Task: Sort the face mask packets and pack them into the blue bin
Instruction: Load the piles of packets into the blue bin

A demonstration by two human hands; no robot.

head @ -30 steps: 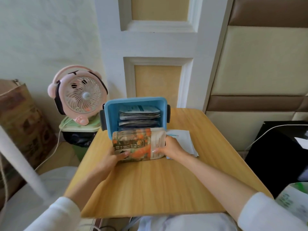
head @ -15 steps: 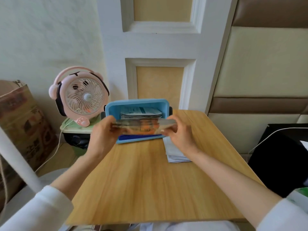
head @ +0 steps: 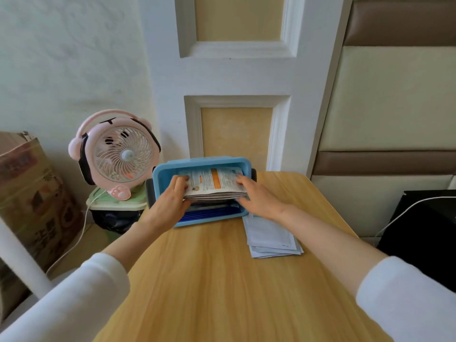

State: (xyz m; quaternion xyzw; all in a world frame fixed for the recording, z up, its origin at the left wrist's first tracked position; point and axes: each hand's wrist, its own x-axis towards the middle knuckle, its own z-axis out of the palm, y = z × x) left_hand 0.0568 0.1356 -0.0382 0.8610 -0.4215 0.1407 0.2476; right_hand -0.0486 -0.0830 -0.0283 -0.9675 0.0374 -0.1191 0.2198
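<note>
White panelled wall [head: 222, 77] and padded beige-and-brown panels back a pale wooden counter [head: 222, 280], where a person in white sleeves [head: 61, 299] works with both arms stretched forward. At the counter's 12 o'clock edge sits the blue bin [head: 160, 183], open at the top and set against the wall. Over its opening the person holds a stack of face mask packets [head: 214, 181], printed side up with an orange band across the middle and the near edge showing several layers. The left hand [head: 170, 201] grips the stack's 9 o'clock end, fingers curled round it; the right hand [head: 256, 196] grips the 3 o'clock end the same way. Whether the stack rests on anything below cannot be told. Beneath it, in the near part of the bin, lie dark blue packets [head: 207, 213]. At 4 o'clock from the bin, just beside its corner, a pile of pale packets [head: 269, 235] lies flat on the counter. Off the counter, at 9 o'clock from the bin, a pink fan [head: 121, 154] stands on a green-lidded waste bin [head: 116, 204] lined with a black bag, a white cable [head: 71, 245] trailing down from it. A cardboard box [head: 32, 193] stands at the far 9 o'clock side, and a black object [head: 419, 230] with another white cable at 3 o'clock.
</note>
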